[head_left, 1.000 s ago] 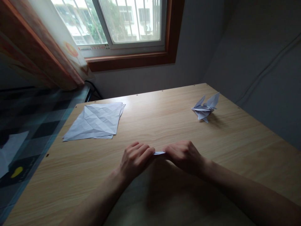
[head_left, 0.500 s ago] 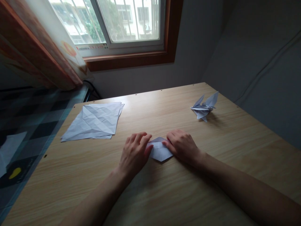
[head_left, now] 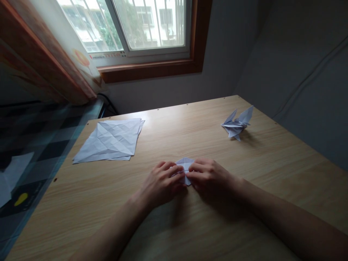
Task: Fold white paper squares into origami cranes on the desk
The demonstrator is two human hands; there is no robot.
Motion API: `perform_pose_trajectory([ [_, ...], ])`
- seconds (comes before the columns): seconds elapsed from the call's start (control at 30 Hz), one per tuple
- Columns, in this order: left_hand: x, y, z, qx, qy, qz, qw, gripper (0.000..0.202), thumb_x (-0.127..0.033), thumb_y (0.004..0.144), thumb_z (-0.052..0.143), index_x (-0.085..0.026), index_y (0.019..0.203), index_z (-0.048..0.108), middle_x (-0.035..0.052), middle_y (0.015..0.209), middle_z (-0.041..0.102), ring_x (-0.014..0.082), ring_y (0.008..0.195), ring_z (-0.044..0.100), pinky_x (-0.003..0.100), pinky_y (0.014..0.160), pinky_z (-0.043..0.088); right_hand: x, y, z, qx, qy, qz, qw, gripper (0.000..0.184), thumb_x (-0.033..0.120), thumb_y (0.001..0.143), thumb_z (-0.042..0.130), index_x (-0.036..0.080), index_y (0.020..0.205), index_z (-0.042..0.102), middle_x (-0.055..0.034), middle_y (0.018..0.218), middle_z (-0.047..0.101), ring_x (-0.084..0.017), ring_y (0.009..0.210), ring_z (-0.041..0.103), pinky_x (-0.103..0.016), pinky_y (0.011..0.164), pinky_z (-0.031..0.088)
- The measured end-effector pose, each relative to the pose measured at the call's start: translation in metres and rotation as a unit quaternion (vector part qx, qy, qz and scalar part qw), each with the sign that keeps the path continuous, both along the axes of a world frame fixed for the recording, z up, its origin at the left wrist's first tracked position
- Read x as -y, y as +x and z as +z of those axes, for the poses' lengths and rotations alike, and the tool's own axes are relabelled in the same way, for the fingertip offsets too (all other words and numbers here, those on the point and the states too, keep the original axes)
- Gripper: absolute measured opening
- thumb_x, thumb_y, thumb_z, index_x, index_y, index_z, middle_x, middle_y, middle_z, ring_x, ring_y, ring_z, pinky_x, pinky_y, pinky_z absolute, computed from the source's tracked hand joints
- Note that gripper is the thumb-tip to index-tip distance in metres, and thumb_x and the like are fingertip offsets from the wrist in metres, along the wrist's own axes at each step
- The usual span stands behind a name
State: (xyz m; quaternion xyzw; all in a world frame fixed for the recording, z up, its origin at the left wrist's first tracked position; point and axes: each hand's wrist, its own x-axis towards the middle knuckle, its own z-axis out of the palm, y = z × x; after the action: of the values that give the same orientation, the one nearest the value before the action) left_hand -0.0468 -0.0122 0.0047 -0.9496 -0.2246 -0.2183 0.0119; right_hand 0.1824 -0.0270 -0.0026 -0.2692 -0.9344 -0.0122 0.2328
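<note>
A small folded sheet of white paper [head_left: 186, 163] lies between my hands on the wooden table [head_left: 168, 134]. My left hand [head_left: 167, 179] is closed on its left side, fingers curled over the top. From the right, my right hand [head_left: 208, 174] grips the other side, its fingertips close to the paper's middle. Both hands cover the side corners, so only the far point, a middle strip and the near tip show. The thumbs are mostly hidden.
Creased white sheets [head_left: 114, 139] lie stacked at the table's back left. A folded paper figure [head_left: 236, 125] with upright points stands at the back right. Left of the table is a checked cloth [head_left: 51, 145]; a window [head_left: 152, 25] is behind.
Both hands have shifted inward over the folded paper, fingertips now close together at its middle. My left hand's fingers, raised before, have come down onto it.
</note>
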Motion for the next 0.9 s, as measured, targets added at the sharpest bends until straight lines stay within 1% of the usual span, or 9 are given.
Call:
perform_pose_trajectory([
  [0.1, -0.001, 0.0, -0.001, 0.005, 0.012, -0.008, 1.0, 0.012, -0.03, 0.091, 0.059, -0.022, 0.096, 0.066, 0.0022, 0.1, 0.071, 0.0174, 0.088, 0.061, 0.031, 0.075, 0.045, 0.001, 0.004, 0.002, 0.019, -0.021, 0.019, 0.999, 0.022, 0.036, 0.091, 0.057, 0.017, 0.082, 0.063, -0.0048, 0.083, 0.064, -0.016, 0.073, 0.055, -0.028, 0.065, 0.043],
  [0.13, -0.001, -0.001, -0.001, 0.006, 0.012, -0.01, 1.0, 0.011, -0.03, 0.092, 0.059, -0.022, 0.095, 0.066, 0.0021, 0.098, 0.071, 0.0164, 0.086, 0.06, 0.03, 0.074, 0.044, 0.001, 0.004, 0.002, 0.021, -0.02, 0.023, 0.999, 0.025, 0.039, 0.092, 0.056, 0.017, 0.081, 0.063, -0.0048, 0.083, 0.065, -0.016, 0.073, 0.055, -0.028, 0.065, 0.043],
  [0.2, -0.001, -0.001, -0.002, 0.012, 0.006, -0.011, 1.0, 0.011, -0.029, 0.092, 0.059, -0.021, 0.09, 0.066, 0.0017, 0.09, 0.07, 0.0146, 0.08, 0.058, 0.029, 0.071, 0.043, 0.0, 0.005, 0.001, 0.017, -0.006, 0.022, 1.0, 0.026, 0.036, 0.094, 0.054, 0.017, 0.078, 0.063, -0.0042, 0.08, 0.065, -0.015, 0.071, 0.056, -0.028, 0.063, 0.042],
  [0.3, -0.001, -0.001, -0.003, 0.037, -0.011, -0.003, 0.999, 0.018, -0.025, 0.092, 0.058, -0.019, 0.077, 0.063, 0.0009, 0.078, 0.066, 0.0131, 0.071, 0.054, 0.027, 0.066, 0.041, -0.001, 0.003, -0.002, -0.007, 0.014, 0.015, 1.0, 0.028, 0.025, 0.096, 0.049, 0.017, 0.073, 0.062, -0.0032, 0.075, 0.065, -0.014, 0.067, 0.055, -0.027, 0.061, 0.041],
  [0.43, -0.002, -0.001, -0.005, 0.05, -0.043, 0.025, 0.998, 0.029, -0.025, 0.094, 0.053, -0.018, 0.067, 0.057, 0.0018, 0.071, 0.06, 0.0128, 0.065, 0.049, 0.026, 0.063, 0.041, 0.001, 0.0, -0.002, -0.034, -0.022, -0.023, 0.999, 0.029, 0.021, 0.095, 0.048, 0.016, 0.069, 0.059, -0.0042, 0.074, 0.064, -0.014, 0.068, 0.056, -0.027, 0.063, 0.043],
  [0.53, -0.003, 0.0, -0.006, 0.04, -0.053, 0.054, 0.996, 0.029, -0.027, 0.095, 0.05, -0.018, 0.068, 0.057, 0.0025, 0.072, 0.058, 0.0138, 0.066, 0.049, 0.027, 0.062, 0.041, 0.003, -0.001, 0.001, -0.028, -0.072, -0.082, 0.994, 0.024, 0.022, 0.094, 0.051, 0.016, 0.071, 0.058, -0.005, 0.076, 0.063, -0.015, 0.071, 0.056, -0.027, 0.065, 0.043],
  [0.67, -0.003, 0.001, -0.006, 0.025, -0.063, 0.091, 0.994, 0.026, -0.026, 0.094, 0.051, -0.019, 0.069, 0.057, 0.0025, 0.073, 0.057, 0.0152, 0.069, 0.051, 0.028, 0.063, 0.041, 0.005, -0.004, 0.003, -0.005, -0.114, -0.149, 0.982, 0.018, 0.022, 0.092, 0.054, 0.016, 0.075, 0.057, -0.0064, 0.083, 0.062, -0.017, 0.076, 0.056, -0.027, 0.066, 0.042],
  [0.77, -0.002, 0.001, -0.006, 0.025, -0.062, 0.095, 0.993, 0.022, -0.025, 0.094, 0.05, -0.018, 0.074, 0.058, 0.0028, 0.074, 0.058, 0.0159, 0.07, 0.051, 0.028, 0.063, 0.042, 0.005, -0.006, 0.003, 0.008, -0.122, -0.162, 0.979, 0.016, 0.022, 0.092, 0.056, 0.016, 0.077, 0.058, -0.0071, 0.086, 0.062, -0.018, 0.079, 0.056, -0.028, 0.067, 0.043],
  [0.9, -0.003, 0.001, -0.006, 0.015, -0.05, 0.079, 0.996, 0.017, -0.024, 0.095, 0.048, -0.02, 0.092, 0.064, 0.0034, 0.08, 0.06, 0.0159, 0.073, 0.052, 0.029, 0.067, 0.043, 0.005, -0.008, 0.002, 0.028, -0.109, -0.161, 0.981, 0.014, 0.021, 0.093, 0.056, 0.016, 0.08, 0.058, -0.0077, 0.087, 0.061, -0.019, 0.079, 0.055, -0.029, 0.068, 0.043],
])
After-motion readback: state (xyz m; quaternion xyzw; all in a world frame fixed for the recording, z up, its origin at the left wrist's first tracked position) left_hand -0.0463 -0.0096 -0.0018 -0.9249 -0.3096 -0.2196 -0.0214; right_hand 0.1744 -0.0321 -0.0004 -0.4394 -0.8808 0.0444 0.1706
